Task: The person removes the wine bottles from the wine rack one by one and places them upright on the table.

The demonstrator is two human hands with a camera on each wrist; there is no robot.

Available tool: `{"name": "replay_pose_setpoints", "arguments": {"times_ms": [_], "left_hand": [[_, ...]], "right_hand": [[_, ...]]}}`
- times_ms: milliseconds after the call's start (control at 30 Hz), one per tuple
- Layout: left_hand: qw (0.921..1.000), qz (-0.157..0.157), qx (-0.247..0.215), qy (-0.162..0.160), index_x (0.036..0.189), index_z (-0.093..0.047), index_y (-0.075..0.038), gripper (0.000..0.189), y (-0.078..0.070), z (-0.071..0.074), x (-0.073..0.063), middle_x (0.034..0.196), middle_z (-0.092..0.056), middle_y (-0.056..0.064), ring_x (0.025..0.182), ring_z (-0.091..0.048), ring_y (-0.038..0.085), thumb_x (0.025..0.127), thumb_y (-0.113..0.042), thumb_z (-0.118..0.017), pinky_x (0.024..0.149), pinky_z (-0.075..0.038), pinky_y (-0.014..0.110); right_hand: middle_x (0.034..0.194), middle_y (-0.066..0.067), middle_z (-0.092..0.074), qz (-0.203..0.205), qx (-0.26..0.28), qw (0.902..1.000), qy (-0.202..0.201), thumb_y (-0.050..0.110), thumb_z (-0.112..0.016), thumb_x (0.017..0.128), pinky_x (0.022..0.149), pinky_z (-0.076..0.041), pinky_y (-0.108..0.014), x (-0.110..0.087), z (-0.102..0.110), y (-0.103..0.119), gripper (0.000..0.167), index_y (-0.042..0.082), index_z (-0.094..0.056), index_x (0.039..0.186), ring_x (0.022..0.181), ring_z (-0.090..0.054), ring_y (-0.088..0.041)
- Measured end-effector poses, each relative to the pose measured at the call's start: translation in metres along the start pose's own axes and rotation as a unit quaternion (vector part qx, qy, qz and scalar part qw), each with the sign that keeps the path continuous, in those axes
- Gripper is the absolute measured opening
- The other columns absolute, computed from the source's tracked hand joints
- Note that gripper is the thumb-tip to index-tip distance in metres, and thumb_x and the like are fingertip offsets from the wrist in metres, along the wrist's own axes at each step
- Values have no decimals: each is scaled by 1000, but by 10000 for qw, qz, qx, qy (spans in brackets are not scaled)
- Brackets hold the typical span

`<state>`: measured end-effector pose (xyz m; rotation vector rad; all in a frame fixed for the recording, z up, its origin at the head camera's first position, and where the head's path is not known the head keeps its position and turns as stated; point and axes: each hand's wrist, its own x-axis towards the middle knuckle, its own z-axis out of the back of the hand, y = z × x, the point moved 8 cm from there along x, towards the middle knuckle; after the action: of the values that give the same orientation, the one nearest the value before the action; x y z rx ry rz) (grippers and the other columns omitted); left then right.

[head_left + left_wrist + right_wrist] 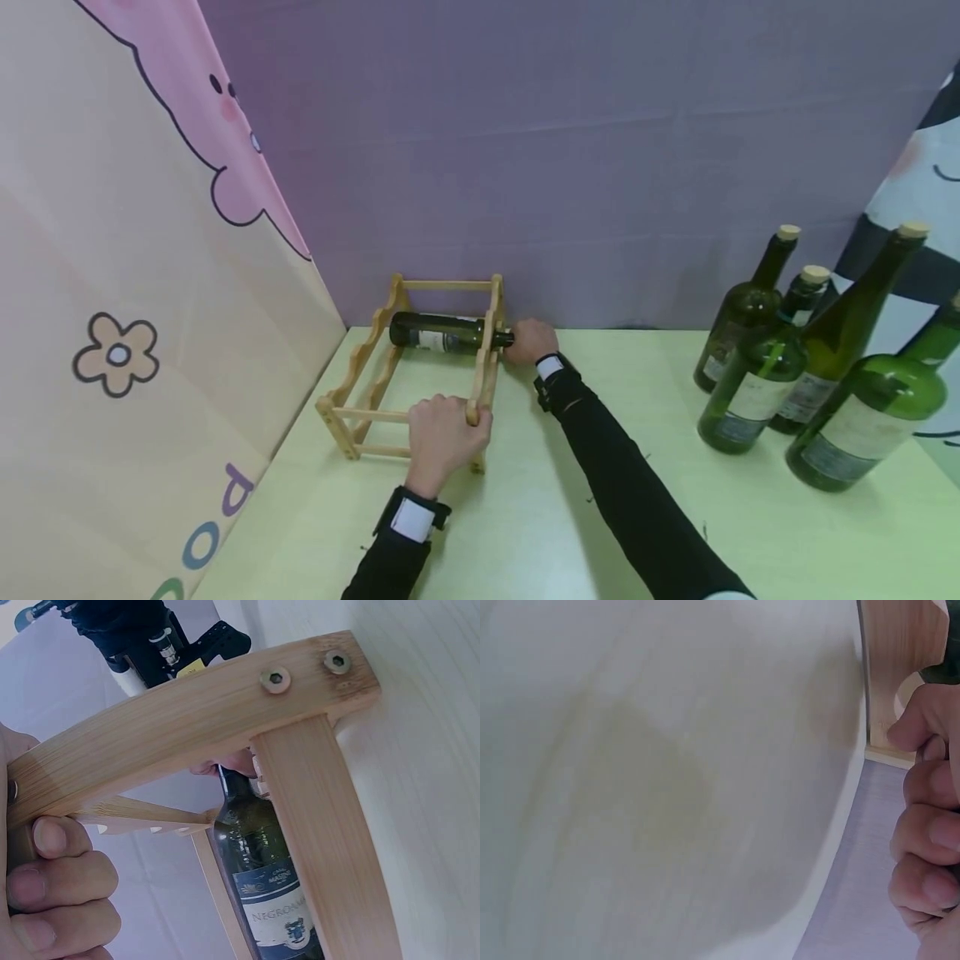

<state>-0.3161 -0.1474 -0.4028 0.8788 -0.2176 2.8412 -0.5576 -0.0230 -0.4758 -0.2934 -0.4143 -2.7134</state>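
Observation:
A small wooden wine rack (371, 414) stands at the left of the table near the back wall. My left hand (446, 437) grips its front right corner; in the left wrist view the curled fingers (61, 881) wrap the wooden rail (165, 724). One dark green wine bottle (435, 333) lies sideways across the rear of the rack, its neck pointing right, through the right side frame. At that neck my right hand (532, 342) holds the end with curled fingers, hiding the tip. The bottle's blue and white label (274, 907) shows in the left wrist view.
Several corked green wine bottles (750, 400) stand upright in a cluster at the right of the pale table (525, 517). A purple back wall (585, 167) rises close behind the rack, and a patterned side wall (187, 317) borders the left.

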Motion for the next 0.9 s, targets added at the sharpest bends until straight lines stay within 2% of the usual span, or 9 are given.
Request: {"name": "replay_pose_setpoints", "arguments": {"times_ms": [300, 333, 467, 900], "left_hand": [[10000, -6, -12, 7, 46, -33, -25, 55, -1, 1, 0, 44, -23, -11, 41, -23, 8, 87, -36, -68, 39, -14, 25], [10000, 1, -14, 4, 46, -33, -25, 55, -1, 1, 0, 44, -23, -11, 41, -23, 8, 87, -37, -68, 39, -14, 25], [10000, 29, 1, 38, 46, -34, -25, 55, -1, 1, 1, 44, -24, -10, 41, -23, 9, 87, -37, -68, 39, -15, 25], [9999, 39, 65, 126, 45, -34, -25, 55, 2, -2, 0, 43, -24, -10, 40, -22, 8, 90, -39, -63, 39, -15, 24]], "right_hand": [[74, -4, -68, 41, 41, 9998, 186, 30, -75, 81, 61, -50, -38, -8, 21, -4, 23, 12, -65, 70, 68, -63, -22], [75, -4, -68, 17, 40, 9998, 198, 30, -76, 81, 60, -49, -38, -3, 16, -10, 23, 13, -65, 69, 68, -63, -22], [73, -4, -67, 11, 102, 9997, 236, 31, -75, 80, 58, -48, -37, -5, 21, -19, 26, 13, -62, 66, 67, -62, -22], [66, 2, -57, -9, 23, 9998, 206, 29, -75, 78, 55, -38, -32, -20, 31, -47, 29, 17, -53, 62, 63, -55, -19]]}}
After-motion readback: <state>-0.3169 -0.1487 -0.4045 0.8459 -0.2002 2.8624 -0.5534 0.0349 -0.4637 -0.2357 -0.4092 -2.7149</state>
